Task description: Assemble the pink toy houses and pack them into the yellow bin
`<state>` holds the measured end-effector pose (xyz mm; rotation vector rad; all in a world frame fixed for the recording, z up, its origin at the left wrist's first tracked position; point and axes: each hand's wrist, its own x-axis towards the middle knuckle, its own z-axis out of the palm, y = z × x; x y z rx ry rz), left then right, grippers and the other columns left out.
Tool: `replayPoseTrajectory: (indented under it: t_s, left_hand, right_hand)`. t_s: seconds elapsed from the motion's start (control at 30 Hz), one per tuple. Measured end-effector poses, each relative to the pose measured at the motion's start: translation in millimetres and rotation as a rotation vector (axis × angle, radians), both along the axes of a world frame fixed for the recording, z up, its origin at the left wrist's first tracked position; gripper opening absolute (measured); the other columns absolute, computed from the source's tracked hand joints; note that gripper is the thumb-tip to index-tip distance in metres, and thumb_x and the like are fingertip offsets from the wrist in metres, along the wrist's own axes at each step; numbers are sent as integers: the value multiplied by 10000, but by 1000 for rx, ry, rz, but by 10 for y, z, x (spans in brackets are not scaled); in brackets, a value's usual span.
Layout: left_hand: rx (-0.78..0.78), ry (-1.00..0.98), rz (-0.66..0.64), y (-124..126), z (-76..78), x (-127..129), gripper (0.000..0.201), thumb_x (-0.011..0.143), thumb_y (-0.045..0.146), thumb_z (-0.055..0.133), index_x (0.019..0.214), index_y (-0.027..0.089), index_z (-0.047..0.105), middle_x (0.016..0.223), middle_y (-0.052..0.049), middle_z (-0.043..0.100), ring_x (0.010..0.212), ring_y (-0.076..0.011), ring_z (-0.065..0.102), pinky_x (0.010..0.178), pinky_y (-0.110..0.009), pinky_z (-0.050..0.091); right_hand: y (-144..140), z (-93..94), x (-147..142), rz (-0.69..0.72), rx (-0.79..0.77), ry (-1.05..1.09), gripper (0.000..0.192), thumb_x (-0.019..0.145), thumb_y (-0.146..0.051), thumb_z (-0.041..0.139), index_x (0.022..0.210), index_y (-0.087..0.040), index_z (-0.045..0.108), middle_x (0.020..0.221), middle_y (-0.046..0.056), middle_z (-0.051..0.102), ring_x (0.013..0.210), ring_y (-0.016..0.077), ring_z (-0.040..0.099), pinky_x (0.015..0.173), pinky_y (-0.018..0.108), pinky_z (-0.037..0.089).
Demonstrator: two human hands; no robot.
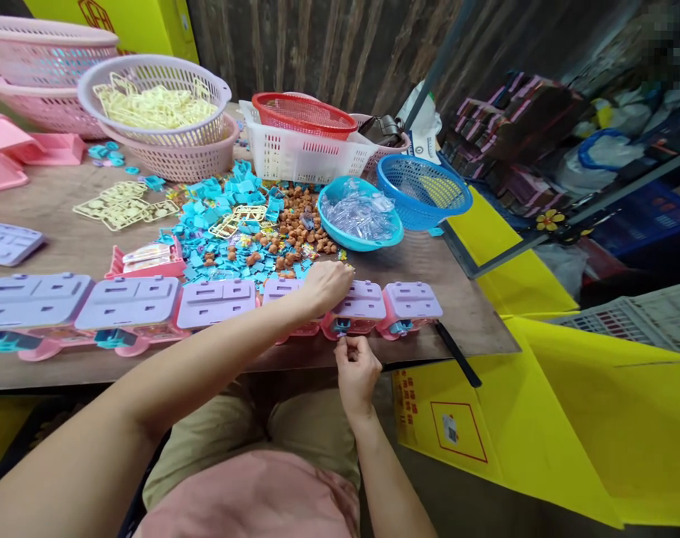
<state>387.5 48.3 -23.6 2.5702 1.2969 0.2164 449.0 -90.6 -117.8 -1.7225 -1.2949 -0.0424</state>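
A row of small pink toy houses with lilac roofs runs along the table's front edge. My left hand (329, 285) reaches across the row, over the roof of the second toy house from the right (362, 300). Its fingers are bent and pressed together, pointing down, and whatever they hold is hidden. Just in front of the same house, my right hand (358, 366) pinches thumb and finger together close to a small blue part (341, 326). What sits in that pinch is too small to name. The rightmost toy house (412, 308) stands alongside.
Blue plastic pieces (217, 224) and brown figures (302, 224) lie heaped behind the row. A turquoise bowl (393, 237) holds clear parts; a blue basket (457, 196) stands beside it. A black-handled tool (457, 355) overhangs the table edge. An open yellow carton (542, 418) is at right.
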Motion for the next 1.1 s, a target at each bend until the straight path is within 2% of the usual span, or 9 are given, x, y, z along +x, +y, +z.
replayPoseTrajectory:
  t_s: [0.23, 0.47, 0.97, 1.1]
  left_hand:
    - [-26, 8, 28, -18, -23, 57, 262, 848, 93, 439, 895, 73, 696, 800, -200, 672, 879, -265, 658, 724, -309, 478]
    - [-47, 2, 42, 4, -23, 101, 240, 830, 94, 473, 889, 68, 704, 801, -207, 672, 881, -270, 655, 719, -306, 480]
    - [-67, -11, 43, 13, -40, 107, 241, 839, 102, 469, 894, 71, 701, 809, -192, 671, 890, -263, 650, 732, -301, 478]
    - [-89, -5, 48, 38, -22, 88, 250, 845, 109, 462, 906, 76, 701, 821, -191, 672, 909, -266, 647, 745, -307, 481]
  right_hand:
    - [14, -28, -30, -67, 11, -42, 208, 840, -251, 464, 643, -206, 514, 542, -5, 586, 460, 124, 520, 488, 228, 391]
    - [8, -38, -8, -32, 12, -101, 201, 829, -231, 467, 631, -214, 498, 532, -15, 563, 465, 122, 512, 498, 229, 391]
    - [30, -36, -82, -67, 13, -67, 179, 819, -199, 462, 642, -215, 481, 537, -18, 561, 455, 124, 505, 494, 233, 384]
    - [59, -60, -40, -73, 26, -120, 179, 833, -189, 455, 656, -215, 470, 554, -15, 549, 483, 129, 513, 508, 235, 390]
